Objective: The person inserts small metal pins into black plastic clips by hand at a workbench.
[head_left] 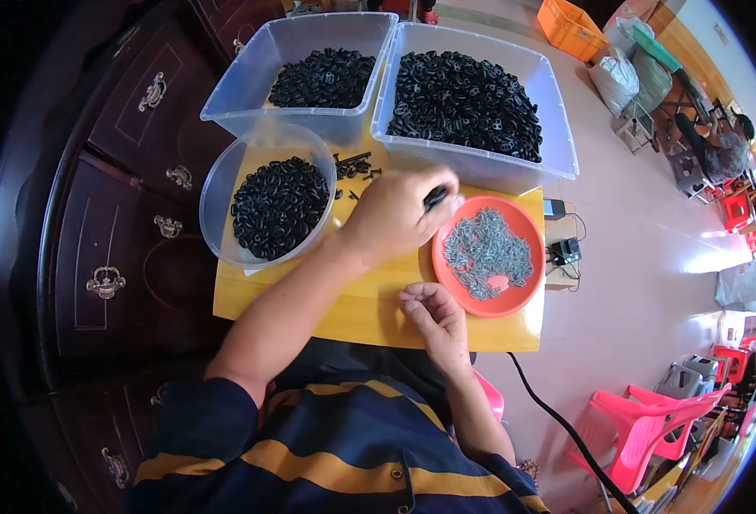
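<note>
A black piece (434, 199) is gripped in the left hand (399, 210), the right hand (440, 325) below loosely curled, contents unclear; nothing finished is discernible and much seems left: silver pins (489, 244) in the orange dish (502, 206) to the hands' right, black links (468, 103) heaped in tubs (559, 128) beyond.

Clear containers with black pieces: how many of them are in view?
3: the far-left rectangular bin, the far-right rectangular bin, and the round tub in front, at left.
</note>
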{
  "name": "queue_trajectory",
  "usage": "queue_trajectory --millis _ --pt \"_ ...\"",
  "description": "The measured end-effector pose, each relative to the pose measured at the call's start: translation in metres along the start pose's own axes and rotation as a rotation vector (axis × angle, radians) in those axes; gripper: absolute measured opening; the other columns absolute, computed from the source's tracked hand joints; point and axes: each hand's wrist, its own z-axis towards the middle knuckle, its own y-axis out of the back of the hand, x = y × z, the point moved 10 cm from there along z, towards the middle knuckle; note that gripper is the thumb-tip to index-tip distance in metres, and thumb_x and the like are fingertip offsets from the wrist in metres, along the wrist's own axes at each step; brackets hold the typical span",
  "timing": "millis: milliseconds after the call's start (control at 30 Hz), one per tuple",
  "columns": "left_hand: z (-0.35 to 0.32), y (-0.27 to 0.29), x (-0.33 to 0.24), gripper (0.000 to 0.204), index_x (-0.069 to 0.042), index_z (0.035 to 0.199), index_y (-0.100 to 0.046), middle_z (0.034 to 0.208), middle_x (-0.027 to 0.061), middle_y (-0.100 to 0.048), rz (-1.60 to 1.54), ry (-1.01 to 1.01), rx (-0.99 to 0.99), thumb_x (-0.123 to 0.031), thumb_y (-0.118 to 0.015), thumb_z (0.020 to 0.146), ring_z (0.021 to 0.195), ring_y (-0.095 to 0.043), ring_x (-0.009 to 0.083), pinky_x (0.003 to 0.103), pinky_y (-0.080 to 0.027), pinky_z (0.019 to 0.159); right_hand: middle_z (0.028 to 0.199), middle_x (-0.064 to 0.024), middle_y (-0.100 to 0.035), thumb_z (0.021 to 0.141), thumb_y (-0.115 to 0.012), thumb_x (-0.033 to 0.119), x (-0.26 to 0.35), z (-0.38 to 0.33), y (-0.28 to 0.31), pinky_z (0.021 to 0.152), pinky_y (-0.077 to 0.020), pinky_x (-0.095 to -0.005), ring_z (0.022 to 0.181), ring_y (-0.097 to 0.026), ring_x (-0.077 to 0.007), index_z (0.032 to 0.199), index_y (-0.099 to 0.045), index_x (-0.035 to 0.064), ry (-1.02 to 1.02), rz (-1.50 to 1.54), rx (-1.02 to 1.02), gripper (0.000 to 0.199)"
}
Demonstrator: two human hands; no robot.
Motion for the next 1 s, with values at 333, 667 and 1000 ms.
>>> queue_trajectory --millis 333,667,1000 --pt "-0.082 -0.033 0.074 0.016 -0.007 0.099 -0.063 0.079 0.0149 -0.068 0.032 0.186 -0.127 -0.021 -0.069 0.093 0.072 -0.069 0.0351 0.041 -0.053 0.063 0.127 -0.0126 -0.056 0.090 -0.062 -0.005 0.010 -0.005 -0.008 0.103 -0.0465 -0.0340 0.120 -0.057 -0.0219 0.127 -0.053 -0.0023 0.203 -0.278 -0.130 0.038" --pt "-0.095 -0.026 0.057 0.030 -0.008 0.116 -0.066 0.095 0.0100 -0.066 0.308 0.030 -0.201 -0.020 -0.068 0.088 0.088 -0.063 0.0317 0.045 -0.052 0.078 0.146 -0.0245 -0.045 0.083 -0.068 -0.001 0.034 0.003 -0.027 0.115 -0.0361 -0.0435 0.138 -0.045 -0.0383 0.140 -0.044 -0.0014 0.426 -0.655 -0.187 0.062" --pt "-0.107 -0.012 0.057 0.035 -0.006 0.117 -0.066 0.105 0.0142 -0.064 0.176 0.047 -0.155 -0.010 -0.069 0.083 0.099 -0.061 0.0340 0.045 -0.049 0.087 0.146 -0.0245 -0.045 0.083 -0.070 -0.001 0.024 0.011 -0.022 0.114 -0.0370 -0.0433 0.136 -0.046 -0.0378 0.139 -0.045 -0.0017 0.407 -0.586 -0.186 0.062"
